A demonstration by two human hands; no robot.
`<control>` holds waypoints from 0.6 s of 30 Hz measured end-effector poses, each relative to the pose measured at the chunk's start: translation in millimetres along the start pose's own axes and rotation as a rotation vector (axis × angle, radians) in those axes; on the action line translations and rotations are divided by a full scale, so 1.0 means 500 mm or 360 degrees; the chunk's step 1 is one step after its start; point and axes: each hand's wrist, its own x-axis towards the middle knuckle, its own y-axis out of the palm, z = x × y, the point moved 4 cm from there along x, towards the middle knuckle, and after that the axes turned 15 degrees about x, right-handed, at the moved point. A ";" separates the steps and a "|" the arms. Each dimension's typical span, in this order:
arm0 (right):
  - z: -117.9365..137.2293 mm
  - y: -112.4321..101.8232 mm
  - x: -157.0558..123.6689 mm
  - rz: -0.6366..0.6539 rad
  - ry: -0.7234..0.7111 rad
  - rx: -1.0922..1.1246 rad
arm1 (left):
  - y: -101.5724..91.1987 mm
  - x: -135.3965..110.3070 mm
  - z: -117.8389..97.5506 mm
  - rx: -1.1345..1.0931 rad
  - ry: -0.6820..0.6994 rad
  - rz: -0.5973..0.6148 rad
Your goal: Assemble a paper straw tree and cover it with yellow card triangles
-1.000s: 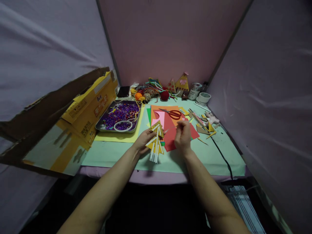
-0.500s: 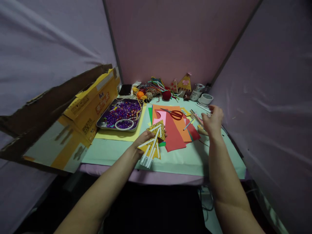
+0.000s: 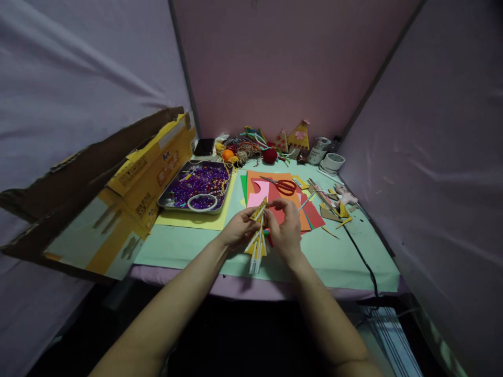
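Observation:
A yellow patterned cardboard tree (image 3: 257, 241) with white strips down its face is held over the front of the table, turned partly edge-on. My left hand (image 3: 241, 230) grips it by its left side, thumb on the face. At its upper right edge the fingers of my right hand (image 3: 286, 230) are pinched against it; whether anything small lies between them is hidden. Behind the hands, red-handled scissors (image 3: 285, 186) lie on sheets of orange, pink and red paper (image 3: 310, 212).
Left stands a metal tray (image 3: 188, 210) of purple beads with a white ring (image 3: 202, 202), beside a cardboard box (image 3: 145, 183). Yarn balls (image 3: 269, 155) and decorated triangles (image 3: 298, 137) line the back. Tape rolls (image 3: 332, 162) and cardboard scraps (image 3: 342, 210) lie right.
My right hand has come from the scraps at the right to the cardboard tree. The tree has shifted slightly right and turned more edge-on in my left hand.

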 end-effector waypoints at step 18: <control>-0.033 0.012 -0.021 0.0029 -0.0032 -0.0045 | -0.007 0.012 0.027 0.0217 -0.0077 -0.0087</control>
